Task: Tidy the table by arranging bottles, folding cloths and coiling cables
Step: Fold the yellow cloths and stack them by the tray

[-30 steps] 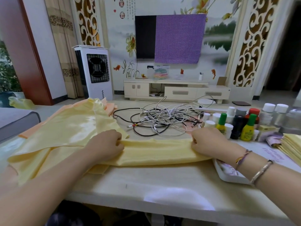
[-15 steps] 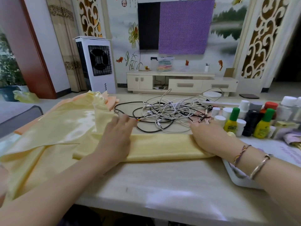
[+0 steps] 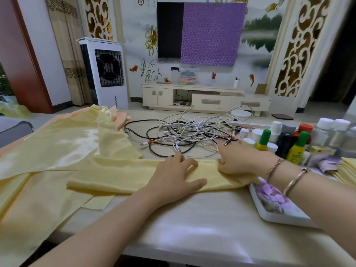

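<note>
You sit at a pale, wood-grain table (image 3: pixel 192 218) in a living room, with a low TV cabinet (image 3: pixel 206 99) and a white air cooler (image 3: pixel 106 72) against the far wall.

The step in hand looks like cloth folding. A yellow cloth (image 3: pixel 119 176) lies across the near table as a long, flat band, already doubled lengthwise. Your left hand (image 3: pixel 173 176) lies flat on it with fingers spread and straight, pressing the band down near its right half. Your right hand (image 3: pixel 242 160) rests on the band's right end; its fingers look bent against the fabric, but you cannot tell from here whether they pinch the edge or only press it.

The next move probably calls for bringing one end over the other to shorten the band, keeping the edges lined up while the other hand pins the fold.

The fabric is thin, smooth and glossy, so it will likely slide and lose a crease unless you flatten it. More yellow cloths (image 3: pixel 48 147) lie loose and rumpled to the left, over a peach cloth (image 3: pixel 121 120) at the far edge. A stack (image 3: pixel 346 170) of folded yellow ones shows at the right edge.

Behind the band sits a tangle of cables (image 3: pixel 188 135), thin, springy, white and dark, not yet coiled. The bottles (image 3: pixel 296 139) stand clustered at the right: small plastic ones with white, green and red caps. A white tray (image 3: pixel 269 216) with a purple flower print lies under your right wrist.
</note>
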`<act>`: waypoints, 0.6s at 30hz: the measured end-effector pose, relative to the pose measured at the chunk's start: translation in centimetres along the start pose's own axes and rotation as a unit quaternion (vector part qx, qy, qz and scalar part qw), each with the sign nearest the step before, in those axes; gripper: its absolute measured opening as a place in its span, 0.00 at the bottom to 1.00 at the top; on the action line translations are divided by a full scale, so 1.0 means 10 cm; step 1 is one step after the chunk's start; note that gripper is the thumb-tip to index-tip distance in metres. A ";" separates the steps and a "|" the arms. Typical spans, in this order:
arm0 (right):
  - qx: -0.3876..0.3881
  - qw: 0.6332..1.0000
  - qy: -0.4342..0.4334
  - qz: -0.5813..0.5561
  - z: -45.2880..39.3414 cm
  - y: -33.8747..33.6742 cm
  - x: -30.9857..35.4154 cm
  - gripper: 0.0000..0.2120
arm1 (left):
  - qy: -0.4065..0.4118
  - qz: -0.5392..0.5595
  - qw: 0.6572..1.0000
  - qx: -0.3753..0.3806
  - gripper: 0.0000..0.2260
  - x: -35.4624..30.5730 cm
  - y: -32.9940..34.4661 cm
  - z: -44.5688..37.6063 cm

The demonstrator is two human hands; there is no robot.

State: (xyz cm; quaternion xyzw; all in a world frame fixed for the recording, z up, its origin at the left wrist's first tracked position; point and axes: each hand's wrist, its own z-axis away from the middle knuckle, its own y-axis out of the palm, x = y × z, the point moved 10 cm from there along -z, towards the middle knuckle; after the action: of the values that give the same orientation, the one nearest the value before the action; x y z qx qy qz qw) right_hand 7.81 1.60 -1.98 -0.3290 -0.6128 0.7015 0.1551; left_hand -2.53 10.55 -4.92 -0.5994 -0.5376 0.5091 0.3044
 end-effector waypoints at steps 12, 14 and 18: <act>0.153 0.925 -0.023 -0.348 0.13 -0.33 -0.08 0.06 | -0.036 -0.042 0.994 0.094 0.33 -0.04 0.04 -0.03; 0.150 0.869 -0.019 -0.471 0.17 -0.38 -0.03 0.04 | -0.039 -0.041 0.992 0.111 0.34 -0.06 0.03 -0.05; 0.137 0.715 0.044 -0.684 0.10 -0.24 0.12 0.05 | -0.048 -0.057 0.992 0.105 0.36 -0.06 0.03 -0.03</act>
State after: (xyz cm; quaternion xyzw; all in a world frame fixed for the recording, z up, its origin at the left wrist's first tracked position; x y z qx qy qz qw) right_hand 5.79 2.11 0.06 0.1742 -0.5601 0.4654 0.6629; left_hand -2.09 9.98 -4.97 -0.5068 -0.5285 0.5728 0.3683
